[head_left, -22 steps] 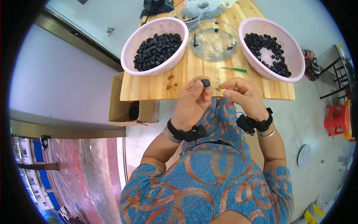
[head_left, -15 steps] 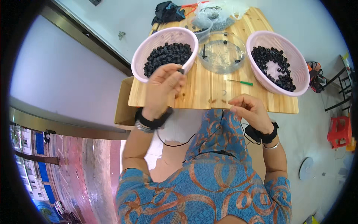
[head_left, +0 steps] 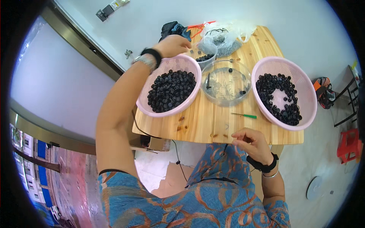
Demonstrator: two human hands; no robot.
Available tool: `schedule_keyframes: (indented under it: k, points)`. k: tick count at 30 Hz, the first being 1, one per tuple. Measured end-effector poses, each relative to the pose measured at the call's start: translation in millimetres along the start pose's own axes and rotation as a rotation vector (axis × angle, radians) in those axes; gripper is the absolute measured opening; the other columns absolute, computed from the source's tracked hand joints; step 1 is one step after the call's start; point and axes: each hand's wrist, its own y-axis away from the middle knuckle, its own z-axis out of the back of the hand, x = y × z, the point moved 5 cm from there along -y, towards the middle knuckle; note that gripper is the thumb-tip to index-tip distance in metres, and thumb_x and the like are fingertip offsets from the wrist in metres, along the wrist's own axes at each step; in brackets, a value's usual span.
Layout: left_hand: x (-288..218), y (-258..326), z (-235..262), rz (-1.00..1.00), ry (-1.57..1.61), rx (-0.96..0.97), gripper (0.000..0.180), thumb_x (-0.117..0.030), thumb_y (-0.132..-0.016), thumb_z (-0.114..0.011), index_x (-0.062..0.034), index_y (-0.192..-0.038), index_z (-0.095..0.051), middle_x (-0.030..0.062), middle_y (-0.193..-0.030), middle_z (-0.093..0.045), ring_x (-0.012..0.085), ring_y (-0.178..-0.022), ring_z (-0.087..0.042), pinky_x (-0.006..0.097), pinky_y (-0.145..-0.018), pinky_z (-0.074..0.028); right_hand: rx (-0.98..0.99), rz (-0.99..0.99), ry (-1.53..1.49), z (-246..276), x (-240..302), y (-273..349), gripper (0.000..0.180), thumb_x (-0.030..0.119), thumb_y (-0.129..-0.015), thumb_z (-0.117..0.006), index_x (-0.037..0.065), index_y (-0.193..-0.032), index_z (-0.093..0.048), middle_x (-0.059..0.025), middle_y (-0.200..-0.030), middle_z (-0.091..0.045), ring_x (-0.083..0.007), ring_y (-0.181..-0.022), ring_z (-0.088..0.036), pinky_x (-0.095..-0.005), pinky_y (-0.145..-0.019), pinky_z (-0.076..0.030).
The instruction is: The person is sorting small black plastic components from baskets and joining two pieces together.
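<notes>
My left hand reaches past the far rim of the left pink basket, beside a small clear tub. Its fingertips bend down and are blurred, so what they hold, if anything, is hidden. Small black plastic caps fill the bottom of that basket. At the table's near edge, my right hand is curled, with thumb and forefinger close together; anything between them is too small to make out. Black ring-like parts lie in the right pink basket, around a bare patch.
Between the baskets stands a round clear container with a few dark pieces inside. A green-handled screwdriver lies before it. Clear plastic bags and a dark cloth bundle sit at the back. A red stool stands right.
My left hand, which held a small black cap over the near side of the left basket, has moved away past its far rim. The view has shifted; my right hand keeps its pose.
</notes>
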Motion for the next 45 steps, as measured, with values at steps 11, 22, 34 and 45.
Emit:
schedule_keyframes:
  k: [11,22,34,45]
  points:
    - [53,-114,-120,0.184,-0.498,0.464,0.028,-0.020,-0.068,-0.067,-0.0026,-0.090,-0.068,0.0157,-0.092,-0.065,0.0280,-0.088,-0.063,0.036,-0.077,-0.049,-0.035,0.050,0.106,21,-2,0,0.020,0.009,-0.077,-0.069,-0.001,-0.093,-0.062,-0.0019,-0.068,-0.053,-0.0051,-0.051,-0.046,-0.0183,-0.046,-0.036]
    - [81,-126,-142,0.150,-0.460,0.367,0.025,-0.023,-0.065,-0.070,-0.0075,-0.084,-0.069,0.0131,-0.084,-0.066,0.0273,-0.083,-0.062,0.038,-0.072,-0.049,-0.026,0.030,0.077,27,-12,-12,0.018,0.008,-0.076,-0.068,0.000,-0.091,-0.062,-0.0024,-0.067,-0.053,-0.0058,-0.051,-0.047,-0.0192,-0.046,-0.036]
    - [-48,-29,-65,0.042,0.651,0.163,0.023,-0.014,-0.080,-0.064,0.0009,-0.097,-0.060,0.0004,-0.082,-0.061,0.0064,-0.074,-0.054,0.020,-0.065,-0.044,-0.190,0.241,0.454,25,35,-14,0.022,0.000,-0.077,-0.064,-0.001,-0.098,-0.058,-0.0052,-0.078,-0.055,-0.0083,-0.056,-0.048,-0.0196,-0.049,-0.037]
    - [-152,108,-78,0.001,1.078,0.429,0.024,-0.014,-0.083,-0.060,0.0015,-0.101,-0.059,0.0019,-0.084,-0.060,0.0067,-0.073,-0.055,0.020,-0.065,-0.045,-0.337,0.776,0.673,-14,82,-23,0.028,0.002,-0.074,-0.063,0.004,-0.101,-0.059,-0.0113,-0.090,-0.056,-0.0247,-0.072,-0.058,-0.0297,-0.061,-0.047]
